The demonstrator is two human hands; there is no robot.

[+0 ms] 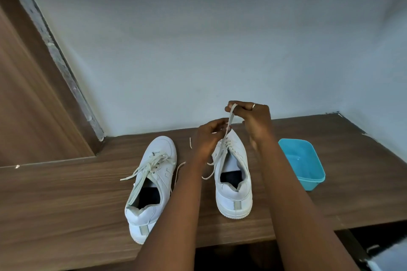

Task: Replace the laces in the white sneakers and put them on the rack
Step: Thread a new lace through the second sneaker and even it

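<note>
Two white sneakers sit side by side on the brown wooden tabletop (66, 193), toes pointing at the pale wall. The right sneaker (233, 185) is the one being worked on. The right hand (255, 121) pinches its lace (230, 120) between thumb and fingers and holds it up high above the toe end, so the lace runs tight from the holes up to the grip. The left hand (209, 136) is lower down, and its curled fingers seem to close on the same lace just above the shoe. I think the old lace is only partly out: it crosses the holes near the toe, and loose ends hang off the side by the left wrist. The left sneaker (154, 174) has its loose laces (152, 164) messy but in their holes, so this looks like early in the job. To do this step well, pull the lace straight up out of one hole at a time, not sideways, or the sneaker may tip or slide. The lower hand should steady the shoe and feed the lace so it does not snag. Go slow when the hard tip comes to a hole. A blue plastic tub (304, 163) stands near the right sneaker, not touching it. No rack can be seen here.
</note>
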